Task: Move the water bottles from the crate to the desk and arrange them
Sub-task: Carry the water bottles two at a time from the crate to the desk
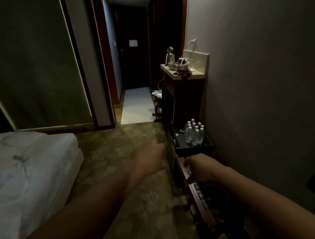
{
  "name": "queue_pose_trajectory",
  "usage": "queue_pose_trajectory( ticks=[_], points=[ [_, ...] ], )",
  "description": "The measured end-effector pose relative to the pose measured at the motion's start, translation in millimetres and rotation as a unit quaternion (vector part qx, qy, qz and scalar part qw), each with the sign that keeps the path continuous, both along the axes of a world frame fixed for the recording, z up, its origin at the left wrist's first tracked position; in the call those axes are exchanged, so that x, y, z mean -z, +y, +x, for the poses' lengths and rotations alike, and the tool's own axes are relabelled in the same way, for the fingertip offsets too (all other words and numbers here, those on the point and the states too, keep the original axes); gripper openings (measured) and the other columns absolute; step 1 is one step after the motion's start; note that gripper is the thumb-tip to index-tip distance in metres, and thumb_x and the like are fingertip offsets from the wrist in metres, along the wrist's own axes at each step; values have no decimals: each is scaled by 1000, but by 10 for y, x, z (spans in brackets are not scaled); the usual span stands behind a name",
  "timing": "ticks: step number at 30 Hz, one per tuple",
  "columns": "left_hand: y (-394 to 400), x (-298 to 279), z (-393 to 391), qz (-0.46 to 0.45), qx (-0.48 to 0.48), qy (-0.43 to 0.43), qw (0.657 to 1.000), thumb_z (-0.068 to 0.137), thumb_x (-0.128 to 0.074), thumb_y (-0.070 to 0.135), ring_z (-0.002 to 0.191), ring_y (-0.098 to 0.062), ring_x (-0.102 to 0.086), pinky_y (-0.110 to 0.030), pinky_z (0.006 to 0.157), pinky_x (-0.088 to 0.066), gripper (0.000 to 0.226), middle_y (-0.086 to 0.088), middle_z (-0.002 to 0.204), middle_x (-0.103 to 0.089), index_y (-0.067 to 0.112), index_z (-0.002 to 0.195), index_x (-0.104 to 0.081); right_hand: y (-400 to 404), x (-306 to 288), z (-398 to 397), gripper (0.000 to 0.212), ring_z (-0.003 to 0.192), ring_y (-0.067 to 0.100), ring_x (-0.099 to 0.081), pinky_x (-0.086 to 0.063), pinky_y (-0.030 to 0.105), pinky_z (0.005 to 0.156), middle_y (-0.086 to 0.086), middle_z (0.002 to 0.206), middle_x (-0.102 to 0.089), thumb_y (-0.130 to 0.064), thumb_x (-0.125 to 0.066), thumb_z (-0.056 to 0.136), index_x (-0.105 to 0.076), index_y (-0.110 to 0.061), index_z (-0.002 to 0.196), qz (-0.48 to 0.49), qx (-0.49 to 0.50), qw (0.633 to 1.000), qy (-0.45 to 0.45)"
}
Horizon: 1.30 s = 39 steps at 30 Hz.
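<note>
Clear plastic white-capped water bottles [193, 133] stood clustered in the dark crate [208, 143], awaiting you; your left hand [152, 158] curled empty; your right hand [197, 169] gripped the wooden rail [199, 202] for support.

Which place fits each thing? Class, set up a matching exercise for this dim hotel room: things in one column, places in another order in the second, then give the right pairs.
Things:
1. water bottles
2. kettle
3. bed
4. right hand

Places:
A. at the left edge of the view
B. on the pale counter, far along the wall
C. on the edge of the slatted wooden rack
D. standing together in the dark crate

Pairs: 1-D, 2-B, 3-A, 4-C
</note>
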<state>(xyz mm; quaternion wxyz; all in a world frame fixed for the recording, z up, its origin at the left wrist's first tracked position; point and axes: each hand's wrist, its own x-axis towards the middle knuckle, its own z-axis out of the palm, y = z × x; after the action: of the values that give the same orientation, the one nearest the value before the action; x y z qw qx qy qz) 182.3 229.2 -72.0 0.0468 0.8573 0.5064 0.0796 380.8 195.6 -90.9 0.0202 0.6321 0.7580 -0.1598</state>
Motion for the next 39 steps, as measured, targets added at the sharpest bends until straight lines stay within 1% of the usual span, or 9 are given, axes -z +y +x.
queue_pose_trajectory(
  ticks=[8, 11, 14, 18, 22, 25, 32, 35, 39],
  points=[
    [1987, -135, -278, 39, 59, 17, 997, 78, -72, 43, 94, -19, -58, -39, 76, -56, 45, 2, 113, -56, 25, 118, -59, 1718, 58, -345, 36, 101, 20, -63, -54, 34, 86, 1, 113, -65, -24, -71, 87, -60, -18, 121, 11, 67, 997, 40],
    [2582, -174, -250, 46, 88, 45, 994, 79, -71, 43, 94, -19, -57, -39, 74, -56, 45, 1, 112, -55, 25, 119, -58, 2224, 123, -388, 32, 96, 16, -62, -51, 28, 79, 0, 112, -65, -23, -70, 87, -62, -18, 118, 0, 99, 993, 58],
    [3107, -171, -121, 43, 118, 74, 989, 80, -70, 42, 93, -20, -58, -39, 75, -56, 42, 0, 110, -54, 23, 116, -58, 2685, 174, -279, 37, 96, 14, -61, -52, 29, 81, -4, 113, -65, -24, -76, 82, -62, -22, 117, -13, 128, 990, 53],
    [3812, -66, 174, 35, 153, 92, 983, 80, -70, 39, 92, -21, -58, -38, 75, -56, 39, -1, 109, -54, 23, 114, -58, 3292, 250, 45, 38, 95, 14, -60, -54, 33, 82, -3, 111, -63, -27, -76, 81, -61, -22, 115, -11, 180, 983, 30],
    [4571, 91, 622, 31, 182, 114, 976, 83, -69, 36, 89, -21, -57, -39, 73, -56, 37, -1, 107, -53, 23, 114, -56, 3995, 434, 464, 42, 91, 15, -59, -53, 30, 76, -3, 106, -60, -34, -78, 76, -60, -24, 113, -11, 223, 974, 25],
    [5136, 154, 958, 35, 196, 120, 973, 84, -66, 35, 87, -20, -56, -38, 71, -55, 33, -1, 108, -52, 23, 113, -56, 4532, 513, 790, 34, 91, 15, -58, -50, 29, 74, -3, 102, -60, -30, -76, 78, -59, -24, 107, -10, 239, 971, 32],
    [6654, 24, 1920, 47, 222, 128, 966, 84, -68, 40, 91, -23, -59, -41, 75, -56, 40, -2, 110, -54, 21, 117, -57, 5929, 482, 1720, 43, 109, 23, -58, -49, 33, 84, 3, 120, -60, -26, -66, 84, -57, -17, 125, -4, 264, 964, 17],
    [7195, 79, 2229, 35, 227, 122, 966, 84, -68, 41, 96, -23, -59, -41, 77, -57, 45, -3, 114, -54, 21, 122, -56, 6401, 486, 2042, 36, 97, 18, -60, -49, 30, 74, 0, 108, -62, -30, -70, 80, -59, -22, 114, -12, 282, 959, 21],
    [7828, 261, 2606, 10, 259, 133, 957, 84, -67, 43, 98, -23, -60, -41, 79, -56, 47, -3, 116, -54, 20, 124, -56, 6901, 572, 2348, 34, 87, 15, -60, -53, 31, 72, -4, 99, -61, -32, -72, 76, -58, -26, 107, -28, 319, 947, 34]
  ],
)
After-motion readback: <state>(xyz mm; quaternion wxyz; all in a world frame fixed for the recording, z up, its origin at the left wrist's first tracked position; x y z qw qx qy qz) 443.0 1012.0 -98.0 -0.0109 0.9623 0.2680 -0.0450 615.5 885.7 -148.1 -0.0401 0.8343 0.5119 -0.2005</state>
